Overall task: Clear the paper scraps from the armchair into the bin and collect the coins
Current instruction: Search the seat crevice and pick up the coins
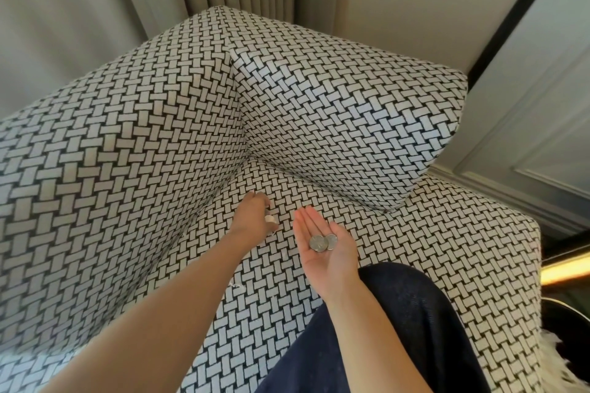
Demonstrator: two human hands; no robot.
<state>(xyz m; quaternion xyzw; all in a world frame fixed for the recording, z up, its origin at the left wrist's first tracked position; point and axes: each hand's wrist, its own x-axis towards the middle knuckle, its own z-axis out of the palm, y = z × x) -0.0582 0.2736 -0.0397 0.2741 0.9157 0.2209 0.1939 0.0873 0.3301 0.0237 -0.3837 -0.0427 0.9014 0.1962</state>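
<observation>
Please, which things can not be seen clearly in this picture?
Head view only.
Left hand: its back hides the fingertips and whatever they pinch.
Two round silver coins on the open right hand: faces too small to read.
Bin: outside the frame.

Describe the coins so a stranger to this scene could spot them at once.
Find the armchair covered in a black-and-white woven pattern; over its seat the right hand lies open, palm up. On that palm rest two coins, one overlapping the other. They are the only round, silvery things here, while the left hand beside them holds a white paper scrap.
</observation>
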